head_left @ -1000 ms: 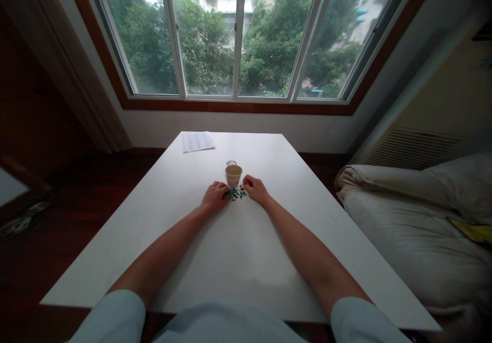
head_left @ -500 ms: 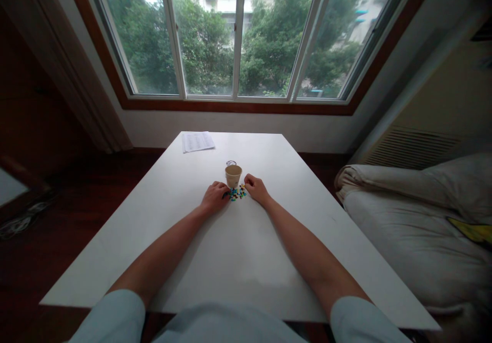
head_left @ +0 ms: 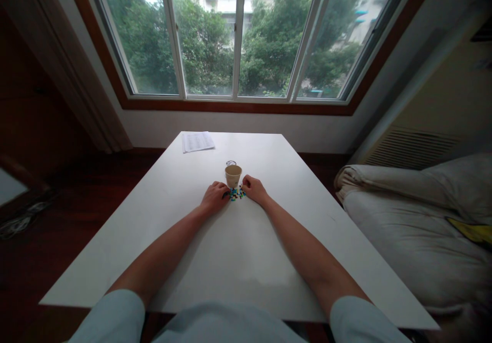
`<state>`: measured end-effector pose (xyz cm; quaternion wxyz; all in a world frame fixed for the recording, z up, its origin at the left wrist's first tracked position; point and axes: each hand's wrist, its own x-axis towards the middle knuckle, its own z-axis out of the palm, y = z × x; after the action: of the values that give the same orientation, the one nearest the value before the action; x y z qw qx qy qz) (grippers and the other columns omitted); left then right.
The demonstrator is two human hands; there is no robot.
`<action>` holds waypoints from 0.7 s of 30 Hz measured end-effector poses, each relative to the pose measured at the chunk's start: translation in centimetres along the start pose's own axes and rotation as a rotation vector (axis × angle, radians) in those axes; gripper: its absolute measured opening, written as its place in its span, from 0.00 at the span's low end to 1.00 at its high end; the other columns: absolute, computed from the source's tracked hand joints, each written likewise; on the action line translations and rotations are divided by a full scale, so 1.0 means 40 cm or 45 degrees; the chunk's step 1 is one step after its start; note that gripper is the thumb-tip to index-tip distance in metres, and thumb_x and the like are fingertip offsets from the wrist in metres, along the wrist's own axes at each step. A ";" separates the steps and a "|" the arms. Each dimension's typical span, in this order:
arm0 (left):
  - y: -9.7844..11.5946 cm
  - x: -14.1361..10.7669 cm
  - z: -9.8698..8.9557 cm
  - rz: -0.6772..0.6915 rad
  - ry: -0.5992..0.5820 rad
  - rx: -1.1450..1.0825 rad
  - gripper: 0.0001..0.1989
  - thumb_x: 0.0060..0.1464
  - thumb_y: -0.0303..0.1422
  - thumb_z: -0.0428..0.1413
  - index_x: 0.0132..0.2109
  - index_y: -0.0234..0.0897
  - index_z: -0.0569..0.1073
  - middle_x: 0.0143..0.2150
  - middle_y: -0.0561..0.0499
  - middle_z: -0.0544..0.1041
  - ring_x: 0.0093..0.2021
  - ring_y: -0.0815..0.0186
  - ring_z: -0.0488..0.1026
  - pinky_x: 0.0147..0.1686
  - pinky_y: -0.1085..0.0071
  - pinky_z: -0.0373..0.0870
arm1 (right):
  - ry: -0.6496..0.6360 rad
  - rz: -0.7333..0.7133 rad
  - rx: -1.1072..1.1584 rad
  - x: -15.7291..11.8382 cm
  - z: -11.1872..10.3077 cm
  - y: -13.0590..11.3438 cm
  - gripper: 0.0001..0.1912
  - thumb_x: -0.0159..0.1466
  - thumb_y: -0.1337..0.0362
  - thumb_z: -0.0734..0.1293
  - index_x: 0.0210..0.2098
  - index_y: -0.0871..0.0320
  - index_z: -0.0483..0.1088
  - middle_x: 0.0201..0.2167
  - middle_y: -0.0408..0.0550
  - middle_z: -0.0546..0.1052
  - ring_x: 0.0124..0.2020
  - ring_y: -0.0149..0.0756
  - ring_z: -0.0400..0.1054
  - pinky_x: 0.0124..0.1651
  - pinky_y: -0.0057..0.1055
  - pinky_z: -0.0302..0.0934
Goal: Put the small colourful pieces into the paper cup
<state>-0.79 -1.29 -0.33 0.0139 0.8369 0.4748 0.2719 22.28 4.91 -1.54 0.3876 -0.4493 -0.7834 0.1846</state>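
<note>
A tan paper cup [head_left: 233, 177] stands upright on the white table [head_left: 246, 261]. Just in front of it lies a loose cluster of small colourful pieces [head_left: 236, 195], blue, green, yellow and dark, too tiny to name. At the cluster's left edge rests my left hand [head_left: 215, 197], its fingers curled and closed beside the pieces; whatever they grip is hidden. My right hand [head_left: 254, 187] is on the other side, close to the cup's lower right. Its fingertips are pinched together at the cluster's edge, and what is between them is too small to make out.
Behind the cup lies a small, thin ring-shaped item [head_left: 231, 163]. Printed sheets of paper [head_left: 198, 141] lie at the table's far left corner. A covered couch or bed [head_left: 407, 230] is to the right, and a window [head_left: 236, 40] is beyond the table.
My right hand has shifted slightly left, toward the small pieces and the cup. My left hand stays in nearly the same place.
</note>
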 end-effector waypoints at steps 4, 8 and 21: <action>-0.002 -0.002 0.002 0.000 0.004 -0.006 0.11 0.58 0.31 0.57 0.46 0.42 0.81 0.47 0.46 0.80 0.51 0.58 0.71 0.56 0.61 0.68 | 0.015 0.011 -0.023 0.002 0.001 0.003 0.04 0.56 0.65 0.65 0.33 0.55 0.68 0.24 0.38 0.70 0.27 0.31 0.60 0.31 0.28 0.52; -0.003 -0.001 0.003 -0.007 -0.007 -0.001 0.11 0.58 0.32 0.57 0.46 0.42 0.81 0.47 0.46 0.80 0.51 0.58 0.71 0.56 0.61 0.69 | 0.034 -0.014 -0.029 0.005 0.005 0.008 0.05 0.56 0.66 0.64 0.33 0.55 0.69 0.26 0.39 0.71 0.28 0.31 0.62 0.33 0.27 0.54; 0.004 -0.002 -0.006 -0.020 -0.011 0.012 0.11 0.58 0.32 0.57 0.46 0.42 0.81 0.47 0.46 0.80 0.51 0.58 0.71 0.56 0.61 0.69 | -0.015 -0.043 -0.027 0.004 0.004 0.001 0.09 0.57 0.68 0.64 0.37 0.55 0.74 0.28 0.41 0.74 0.30 0.32 0.64 0.36 0.28 0.57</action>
<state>-0.82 -1.50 -0.15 0.0140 0.8343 0.4828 0.2659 22.14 5.07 -1.60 0.3813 -0.4389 -0.7951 0.1726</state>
